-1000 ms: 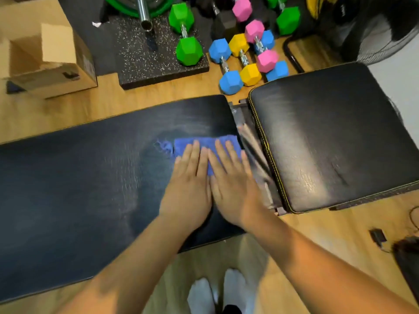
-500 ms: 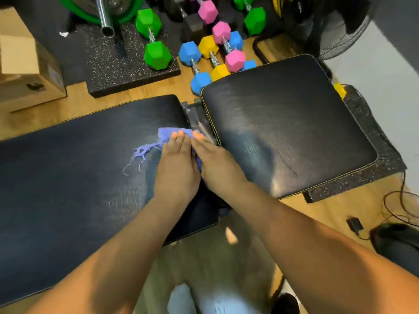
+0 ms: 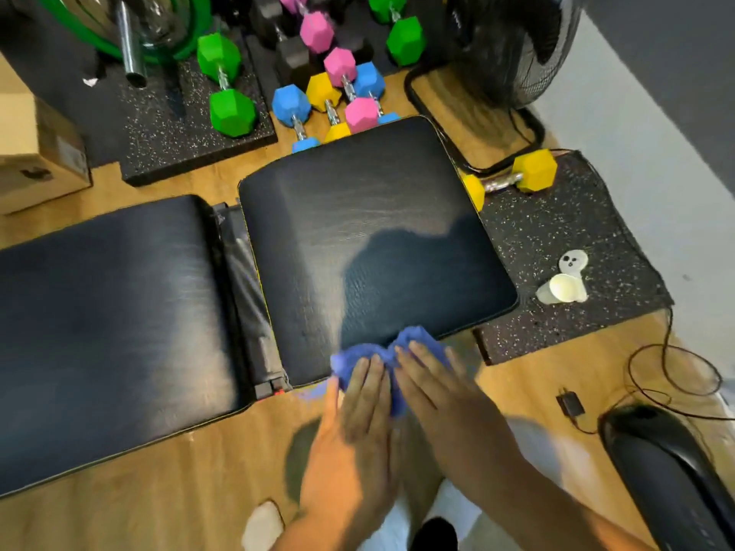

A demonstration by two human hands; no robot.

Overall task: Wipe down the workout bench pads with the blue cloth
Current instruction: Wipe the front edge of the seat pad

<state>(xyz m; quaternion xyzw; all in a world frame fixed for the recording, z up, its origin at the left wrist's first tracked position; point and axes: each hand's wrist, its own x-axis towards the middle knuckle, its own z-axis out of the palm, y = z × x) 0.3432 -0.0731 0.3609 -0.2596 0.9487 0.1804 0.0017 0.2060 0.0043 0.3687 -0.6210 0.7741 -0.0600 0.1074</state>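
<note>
Cloth (image 3: pixel 413 340), blue and bunched, lies on the near edge of the seat pad (image 3: pixel 358 232), partly hanging past it. Left hand (image 3: pixel 360 415) and right hand (image 3: pixel 441 395) press down on it side by side, palms down, fingers straight and pointing forward, curled round nothing.

The blue cloth (image 3: pixel 407 339) is seen bunched at the 6 o'clock edge of the square black pad (image 3: pixel 358 232), partly overhanging it. The long black pad (image 3: pixel 107 320) is laid at its 9 o'clock, separated by a gap.
</note>
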